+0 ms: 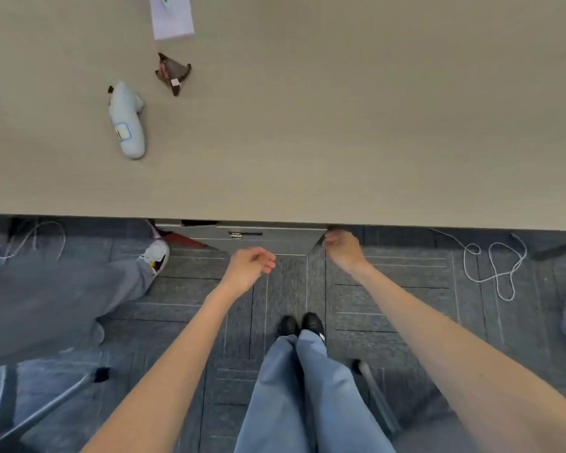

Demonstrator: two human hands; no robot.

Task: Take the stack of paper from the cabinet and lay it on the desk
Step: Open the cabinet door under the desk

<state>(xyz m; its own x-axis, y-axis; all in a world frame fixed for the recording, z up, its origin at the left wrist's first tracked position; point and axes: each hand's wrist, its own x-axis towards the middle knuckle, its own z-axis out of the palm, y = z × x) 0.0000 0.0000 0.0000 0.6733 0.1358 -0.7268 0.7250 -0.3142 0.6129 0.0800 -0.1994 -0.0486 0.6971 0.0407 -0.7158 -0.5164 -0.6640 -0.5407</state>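
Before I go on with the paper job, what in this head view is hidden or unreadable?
- Grey cabinet under the beige desk: the desk edge covers all but a strip, so its inside and any paper stack are unseen.
- Right hand: fingertips go under the desk edge; grip unclear.
- Left hand: blurred, seems empty.
- White box: cut off by the top edge.

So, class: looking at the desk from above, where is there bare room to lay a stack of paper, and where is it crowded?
The desk is bare across its middle and right, from the near edge to the top of the picture. The crowded part is the far left: a white handheld device, a crumpled dark wrapper and a white box. A bare strip runs along the near edge below the device.
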